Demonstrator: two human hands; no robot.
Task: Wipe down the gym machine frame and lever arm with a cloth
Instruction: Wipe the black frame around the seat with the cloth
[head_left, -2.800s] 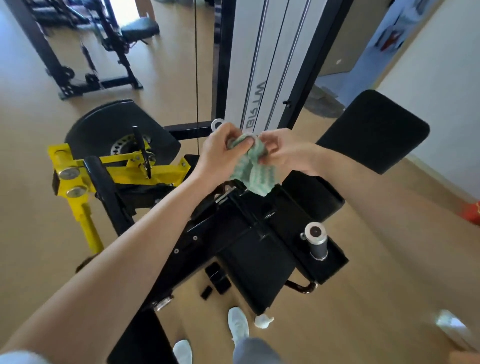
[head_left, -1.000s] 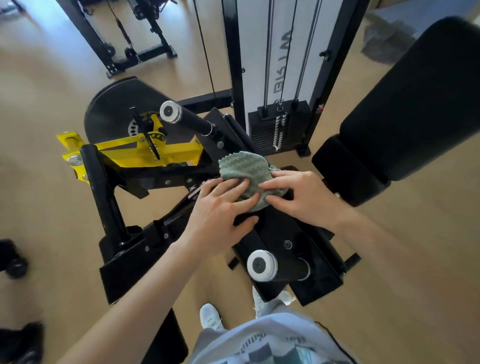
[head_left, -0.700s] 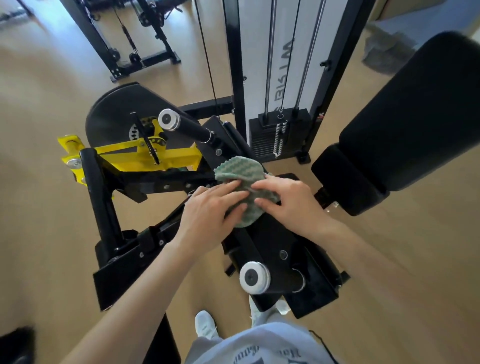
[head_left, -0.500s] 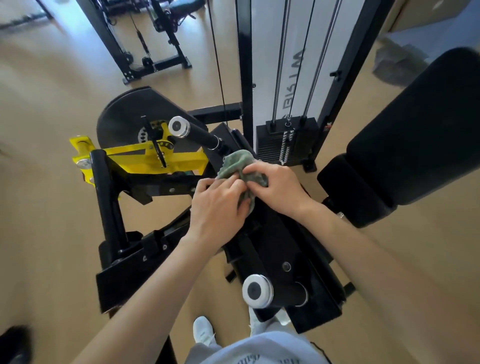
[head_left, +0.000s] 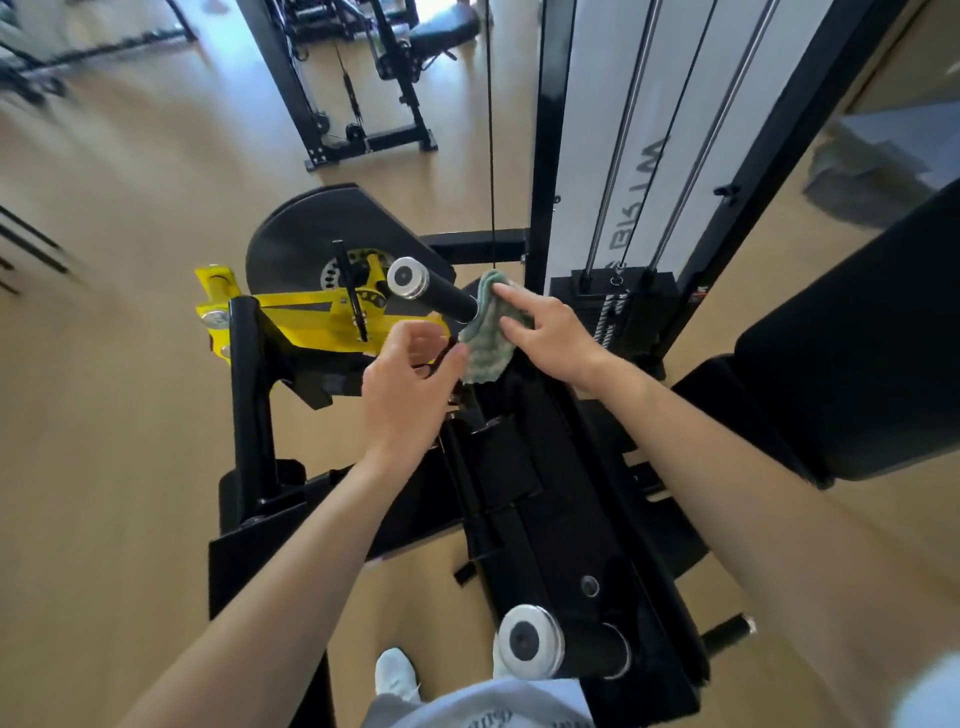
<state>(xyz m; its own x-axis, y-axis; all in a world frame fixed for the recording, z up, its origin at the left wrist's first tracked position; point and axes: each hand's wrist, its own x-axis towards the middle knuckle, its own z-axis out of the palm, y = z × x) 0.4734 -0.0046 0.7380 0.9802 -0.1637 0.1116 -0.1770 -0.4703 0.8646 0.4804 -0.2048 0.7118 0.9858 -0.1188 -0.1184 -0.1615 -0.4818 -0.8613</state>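
A green patterned cloth (head_left: 485, 340) lies pressed against the far end of the black machine frame (head_left: 561, 493), right beside the black handle bar with a chrome cap (head_left: 431, 293). My right hand (head_left: 550, 332) lies flat on top of the cloth, fingers spread over it. My left hand (head_left: 410, 389) hovers just left of the cloth with curled, parted fingers, its fingertips near the cloth's edge; I cannot tell if they touch it. The yellow lever arm (head_left: 311, 317) extends to the left of both hands.
A white weight-stack tower with black uprights (head_left: 540, 156) and cables rises behind the hands. A black seat pad (head_left: 857, 364) sits at right. A second chrome-capped bar (head_left: 535, 642) sticks out near my body. Another black machine (head_left: 363, 104) stands on the wooden floor beyond.
Both hands slid the cloth along the frame toward its far end. My left hand has since come off the cloth, and the right hand alone presses it by the handle bar.
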